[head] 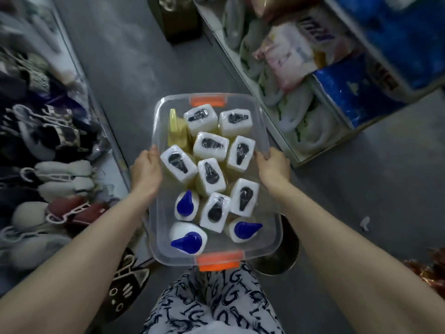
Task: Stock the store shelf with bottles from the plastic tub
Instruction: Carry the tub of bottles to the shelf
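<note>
Both hands — left hand point(145, 171), right hand point(273, 166) — grip the plastic tub point(271, 235) of bottles point(210, 143); labels unreadable.

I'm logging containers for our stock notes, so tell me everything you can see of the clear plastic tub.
The clear plastic tub is rectangular with rounded corners, see-through walls and an orange latch at each short end. It has no lid on and is held level above the grey floor, the left hand and right hand gripping its long rims. Inside stand white-capped bottles, three blue-capped bottles and one yellowish bottle.
</note>
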A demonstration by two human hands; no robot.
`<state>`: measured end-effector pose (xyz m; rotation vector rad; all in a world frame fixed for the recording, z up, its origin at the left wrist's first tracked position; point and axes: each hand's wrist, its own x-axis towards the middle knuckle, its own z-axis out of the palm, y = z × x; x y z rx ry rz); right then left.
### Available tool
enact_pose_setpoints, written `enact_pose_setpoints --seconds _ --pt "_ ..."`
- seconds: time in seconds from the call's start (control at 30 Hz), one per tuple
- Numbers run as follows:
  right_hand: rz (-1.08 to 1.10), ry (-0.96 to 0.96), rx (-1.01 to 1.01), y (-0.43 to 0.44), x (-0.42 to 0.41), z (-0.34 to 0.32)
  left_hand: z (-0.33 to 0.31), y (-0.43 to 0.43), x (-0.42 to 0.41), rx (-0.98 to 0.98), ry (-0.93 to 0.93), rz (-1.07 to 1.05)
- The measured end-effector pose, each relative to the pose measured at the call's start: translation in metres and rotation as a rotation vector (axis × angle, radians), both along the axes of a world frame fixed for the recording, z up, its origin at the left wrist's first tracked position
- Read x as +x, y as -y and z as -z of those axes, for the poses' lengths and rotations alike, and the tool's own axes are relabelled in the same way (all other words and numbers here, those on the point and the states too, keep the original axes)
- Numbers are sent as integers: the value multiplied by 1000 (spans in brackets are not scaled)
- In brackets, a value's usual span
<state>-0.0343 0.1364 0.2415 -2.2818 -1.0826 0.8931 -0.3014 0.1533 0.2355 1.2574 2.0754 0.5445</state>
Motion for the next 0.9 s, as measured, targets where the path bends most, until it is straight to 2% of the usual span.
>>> enact_pose_setpoints --seconds 0.37,0.63,0.9 --pt "-170 28 -28 -202 -13 -1 -3 -159 -28 71 -12 -147" --pt "-294 71 -15 -364 -28 -17 -15 -289 -30 43 10 -263" --pt "-293 65 -18 -532 -85 -22 -4 -463 -87 21 58 -250"
